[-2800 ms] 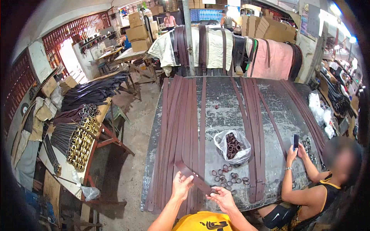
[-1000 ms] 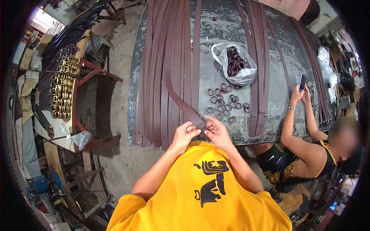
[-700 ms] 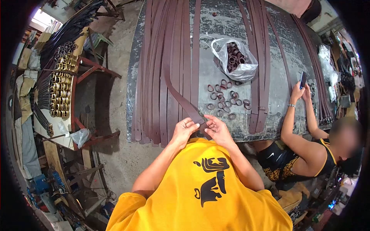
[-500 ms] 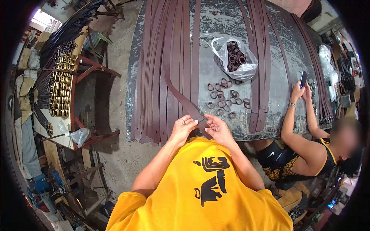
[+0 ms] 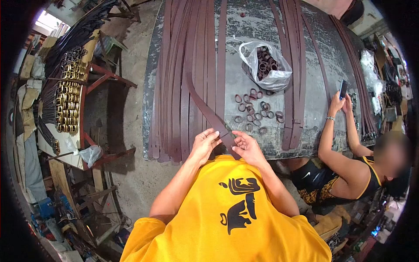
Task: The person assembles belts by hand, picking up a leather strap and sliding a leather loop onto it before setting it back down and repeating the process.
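Observation:
A long dark brown belt strap (image 5: 205,109) curves down from the row of straps to the table's front edge, where both hands meet it. My left hand (image 5: 204,145) is closed, thumb and fingers pinching the strap's left edge. My right hand (image 5: 246,146) has its fingers curled in at the opposite edge, gripping the strap. A narrow line crosses the strap between the fingertips; whether it is a loop is too small to tell. Beyond my right hand, several small brown belt loops (image 5: 250,118) lie scattered near a clear plastic bag (image 5: 281,83) holding more of them.
Many brown straps (image 5: 174,87) lie lengthwise on the worn dark table (image 5: 314,126). At right, another person (image 5: 349,172) holds a phone (image 5: 343,89) close to the table edge. Gold-coloured buckles (image 5: 68,105) on straps cover a side bench at left.
My left fingers have shifted slightly up and left on the strap. More of the strap's surface now shows between my hands. The other person stays nearly still.

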Tool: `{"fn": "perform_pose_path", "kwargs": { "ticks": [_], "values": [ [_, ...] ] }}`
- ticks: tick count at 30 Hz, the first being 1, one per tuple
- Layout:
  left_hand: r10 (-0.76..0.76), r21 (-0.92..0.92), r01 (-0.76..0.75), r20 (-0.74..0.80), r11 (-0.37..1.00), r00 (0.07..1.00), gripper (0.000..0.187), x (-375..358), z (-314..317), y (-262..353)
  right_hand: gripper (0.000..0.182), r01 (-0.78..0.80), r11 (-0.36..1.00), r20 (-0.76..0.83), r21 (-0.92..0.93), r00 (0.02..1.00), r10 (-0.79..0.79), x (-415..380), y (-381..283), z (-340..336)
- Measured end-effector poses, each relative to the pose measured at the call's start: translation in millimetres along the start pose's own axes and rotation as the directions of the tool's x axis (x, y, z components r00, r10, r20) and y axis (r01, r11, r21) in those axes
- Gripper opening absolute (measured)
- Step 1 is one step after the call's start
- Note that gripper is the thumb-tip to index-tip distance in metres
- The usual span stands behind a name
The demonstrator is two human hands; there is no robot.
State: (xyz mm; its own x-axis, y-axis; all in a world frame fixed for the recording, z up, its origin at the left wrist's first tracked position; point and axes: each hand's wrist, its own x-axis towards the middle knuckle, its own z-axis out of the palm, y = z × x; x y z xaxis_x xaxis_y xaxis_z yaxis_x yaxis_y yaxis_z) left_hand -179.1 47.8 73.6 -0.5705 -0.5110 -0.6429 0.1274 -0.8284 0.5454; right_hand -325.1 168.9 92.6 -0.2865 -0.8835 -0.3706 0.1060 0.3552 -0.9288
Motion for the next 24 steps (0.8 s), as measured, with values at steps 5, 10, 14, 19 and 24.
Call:
{"fn": "perform_pose_path", "kwargs": {
  "ticks": [5, 10, 14, 19, 24],
  "values": [
    [-0.017, 0.011, 0.017, 0.018, 1.0, 1.0, 0.012, -1.1, 2.6, 1.4, 0.054, -0.009, 1.0, 0.006, 0.011, 1.0, 0.009, -2.0, -3.2, -0.5],
    [-0.014, 0.112, 0.01, 0.035, 0.994, 0.999, 0.013, -1.1, 9.0, 3.6, 0.054, -0.007, 1.0, 0.004, 0.014, 1.0, 0.007, -2.5, 1.9, -1.9],
    [-0.009, 0.148, 0.008, 0.006, 0.989, 1.0, 0.016, 2.2, 7.0, 0.9, 0.053, -0.001, 1.0, -0.004, 0.015, 1.0, 0.001, -3.2, 2.2, -2.0],
    [0.002, 0.147, 0.004, -0.04, 0.989, 0.999, 0.016, -0.4, 11.0, 1.6, 0.052, -0.029, 1.0, 0.004, 0.001, 1.0, 0.029, -4.8, -4.5, -2.7],
    [-0.002, 0.167, 0.016, -0.08, 0.986, 0.997, 0.015, -0.2, 13.1, 1.6, 0.052, -0.01, 1.0, 0.015, -0.018, 1.0, 0.01, -5.4, -2.1, -4.1]
  ]
}}
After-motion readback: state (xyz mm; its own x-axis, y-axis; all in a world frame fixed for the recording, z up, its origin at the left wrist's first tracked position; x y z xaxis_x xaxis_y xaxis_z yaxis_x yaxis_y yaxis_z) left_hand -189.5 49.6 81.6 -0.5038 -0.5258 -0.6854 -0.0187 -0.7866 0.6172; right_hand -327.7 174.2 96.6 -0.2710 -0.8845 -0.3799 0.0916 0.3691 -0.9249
